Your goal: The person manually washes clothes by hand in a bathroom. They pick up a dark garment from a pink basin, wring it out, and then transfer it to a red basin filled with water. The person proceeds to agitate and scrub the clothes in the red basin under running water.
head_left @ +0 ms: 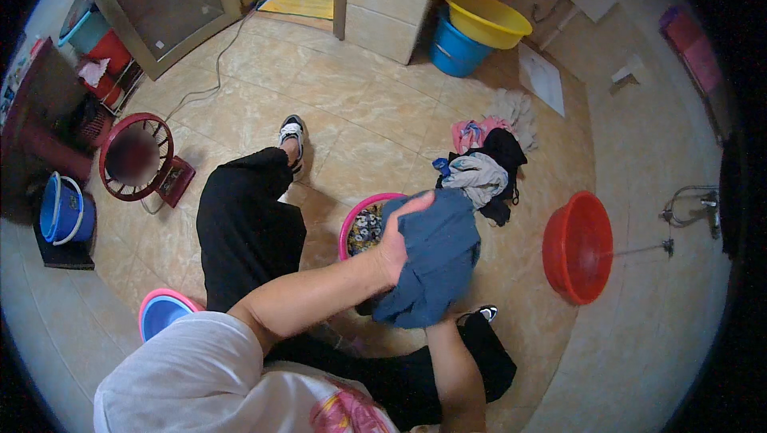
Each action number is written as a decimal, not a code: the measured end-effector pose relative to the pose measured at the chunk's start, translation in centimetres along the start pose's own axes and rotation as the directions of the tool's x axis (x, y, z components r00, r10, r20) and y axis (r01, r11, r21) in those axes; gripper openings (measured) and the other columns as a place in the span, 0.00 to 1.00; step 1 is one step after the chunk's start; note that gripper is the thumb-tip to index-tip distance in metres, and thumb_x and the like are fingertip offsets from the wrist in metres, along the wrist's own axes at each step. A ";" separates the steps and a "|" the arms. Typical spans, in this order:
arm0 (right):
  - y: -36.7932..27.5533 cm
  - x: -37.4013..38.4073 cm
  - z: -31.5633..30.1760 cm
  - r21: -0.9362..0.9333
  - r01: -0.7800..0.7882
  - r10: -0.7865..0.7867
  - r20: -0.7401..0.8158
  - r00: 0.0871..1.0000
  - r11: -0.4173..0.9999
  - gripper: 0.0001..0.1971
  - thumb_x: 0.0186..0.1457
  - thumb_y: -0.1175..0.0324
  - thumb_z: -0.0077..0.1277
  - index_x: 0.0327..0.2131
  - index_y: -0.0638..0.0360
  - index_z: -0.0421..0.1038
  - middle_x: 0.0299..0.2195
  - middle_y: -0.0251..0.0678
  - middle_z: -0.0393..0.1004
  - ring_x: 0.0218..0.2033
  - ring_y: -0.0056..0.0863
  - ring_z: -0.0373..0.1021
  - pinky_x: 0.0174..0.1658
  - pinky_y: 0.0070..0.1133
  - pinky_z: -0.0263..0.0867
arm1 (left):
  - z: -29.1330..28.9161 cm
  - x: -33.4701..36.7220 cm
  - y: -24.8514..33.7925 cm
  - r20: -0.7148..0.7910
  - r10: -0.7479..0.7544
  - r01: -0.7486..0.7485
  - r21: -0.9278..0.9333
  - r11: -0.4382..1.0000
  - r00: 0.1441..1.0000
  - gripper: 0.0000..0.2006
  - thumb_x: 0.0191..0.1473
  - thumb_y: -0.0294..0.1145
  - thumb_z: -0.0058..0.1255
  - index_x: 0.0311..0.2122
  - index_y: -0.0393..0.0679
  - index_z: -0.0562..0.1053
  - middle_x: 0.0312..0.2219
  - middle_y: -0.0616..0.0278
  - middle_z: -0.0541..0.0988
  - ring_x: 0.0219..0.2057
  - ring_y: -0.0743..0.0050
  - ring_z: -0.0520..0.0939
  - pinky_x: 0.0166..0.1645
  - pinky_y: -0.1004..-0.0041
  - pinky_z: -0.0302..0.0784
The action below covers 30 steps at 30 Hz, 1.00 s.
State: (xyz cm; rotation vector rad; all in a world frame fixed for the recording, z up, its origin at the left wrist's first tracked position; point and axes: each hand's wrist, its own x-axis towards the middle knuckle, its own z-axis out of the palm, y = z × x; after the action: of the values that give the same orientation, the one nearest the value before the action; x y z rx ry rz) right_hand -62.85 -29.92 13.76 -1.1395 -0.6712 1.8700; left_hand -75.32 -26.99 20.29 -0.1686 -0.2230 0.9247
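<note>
loosely crumpled, a blue-grey cloth [435,257] hangs in broad folds, its surface plain and its lower edge bunched. it is held up in front of the person, above the tiled floor [375,113] and partly over a pink-rimmed tub [345,237] with patterned fabric [366,227] in it. the left hand [393,248] grips the cloth's left side, the thumb laid along the near face and pointing up to the top edge; its fingers are mostly hidden behind. the right forearm [455,377] rises to the cloth's lower edge, where the right hand is covered, so how far it is open cannot be told. beyond the cloth, a heap of clothes [479,173] in pink, black and pale grey lies on the floor. farther right, a thin stream of water [639,252] runs from the wall into a red basin [559,249].
</note>
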 end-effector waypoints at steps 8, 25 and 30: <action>-5.0 -0.5 -2.9 0.100 -0.325 0.339 -0.193 0.921 0.940 0.33 0.58 0.47 0.40 0.57 0.63 0.53 0.54 0.47 0.59 0.54 0.31 0.60 0.54 0.27 0.58 | -4.2 0.0 5.3 -0.446 0.303 -0.207 0.252 0.945 0.842 0.25 0.51 0.54 0.42 0.44 0.44 0.72 0.43 0.53 0.76 0.45 0.52 0.75 0.56 0.54 0.64; -4.2 -1.4 0.7 0.170 0.385 -0.394 0.023 0.919 0.907 0.28 0.56 0.56 0.46 0.57 0.56 0.54 0.55 0.38 0.59 0.56 0.36 0.57 0.58 0.35 0.53 | -13.4 -3.7 2.4 -0.690 0.156 0.095 0.311 0.946 0.707 0.47 0.42 0.77 0.33 0.63 0.57 0.48 0.62 0.57 0.50 0.62 0.45 0.50 0.54 0.29 0.47; 1.1 -4.6 5.3 -0.687 0.723 -0.548 0.576 0.606 0.078 0.18 0.38 0.68 0.60 0.35 0.58 0.67 0.50 0.43 0.64 0.44 0.42 0.65 0.48 0.32 0.62 | -11.6 0.3 0.7 -0.175 0.390 -0.301 0.387 0.871 0.904 0.31 0.53 0.61 0.37 0.57 0.51 0.61 0.55 0.56 0.64 0.56 0.54 0.64 0.56 0.52 0.61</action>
State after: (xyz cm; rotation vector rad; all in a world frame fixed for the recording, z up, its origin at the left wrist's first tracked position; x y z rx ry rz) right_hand -66.82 -34.59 17.35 -0.9428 -2.0916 0.6721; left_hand -72.64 -26.94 8.96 0.0114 0.2184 1.2779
